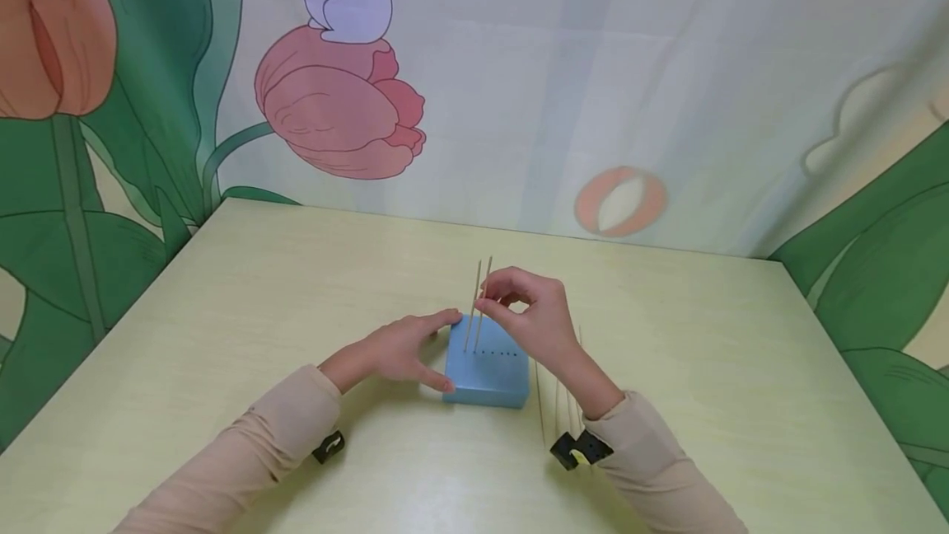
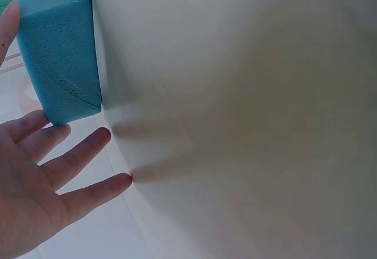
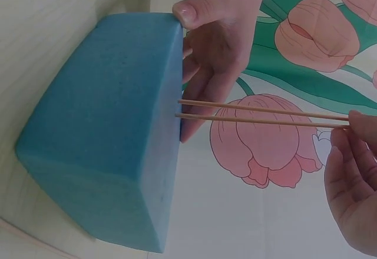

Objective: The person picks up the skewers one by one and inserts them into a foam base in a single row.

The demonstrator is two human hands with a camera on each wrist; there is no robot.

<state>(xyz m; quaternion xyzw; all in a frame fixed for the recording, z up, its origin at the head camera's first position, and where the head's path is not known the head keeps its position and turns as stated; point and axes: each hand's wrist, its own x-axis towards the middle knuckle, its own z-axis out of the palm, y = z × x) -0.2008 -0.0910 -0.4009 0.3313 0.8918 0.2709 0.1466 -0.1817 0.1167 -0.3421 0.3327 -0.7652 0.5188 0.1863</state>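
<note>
A blue foam block [image 1: 482, 381] lies on the table with a row of small holes across its top. Two thin wooden sticks [image 3: 253, 108] stand upright in neighbouring holes at the row's left end. My right hand [image 1: 539, 316] pinches the right-hand stick [image 1: 487, 277] near its top between thumb and fingertips. At the block's left side, my left hand [image 1: 400, 346] holds it between the thumb at the front corner and fingers at the back corner. In the left wrist view, the other fingers [image 2: 97, 199] of that hand are spread away from the block.
Several more thin sticks [image 1: 558, 409] lie on the table right of the block, partly under my right forearm. The pale table [image 1: 334, 262] ends at the back against a curtain [image 1: 504, 105] printed with tulips.
</note>
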